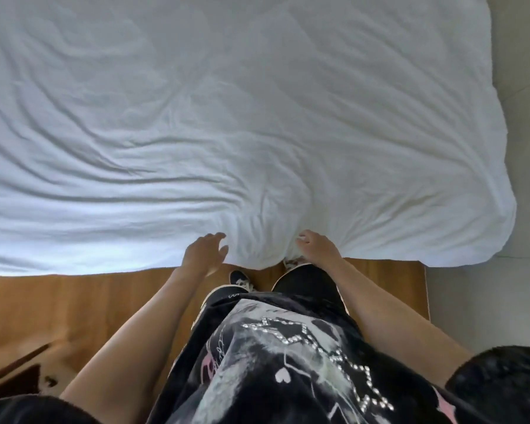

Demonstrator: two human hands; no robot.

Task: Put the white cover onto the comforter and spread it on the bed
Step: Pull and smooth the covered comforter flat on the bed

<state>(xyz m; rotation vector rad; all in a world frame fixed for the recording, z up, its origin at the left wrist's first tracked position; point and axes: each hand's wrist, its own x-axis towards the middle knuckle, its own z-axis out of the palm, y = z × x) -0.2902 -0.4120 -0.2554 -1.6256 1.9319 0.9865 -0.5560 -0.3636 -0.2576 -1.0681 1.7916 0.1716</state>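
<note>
White cover (227,117) encases the comforter; right hand (314,244) grips its edge.

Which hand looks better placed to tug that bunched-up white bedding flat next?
Probably the right hand: its fingers already curl into the bunched edge of the white comforter. The left hand is open beside the bunch, holding nothing.

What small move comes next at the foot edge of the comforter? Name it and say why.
Probably close the left hand on the near edge of the white comforter and pull toward the body with both hands. The left hand's fingers are spread beside a bunched fold, the right hand digs into it, and wrinkles fan out from that spot across the bed.
</note>
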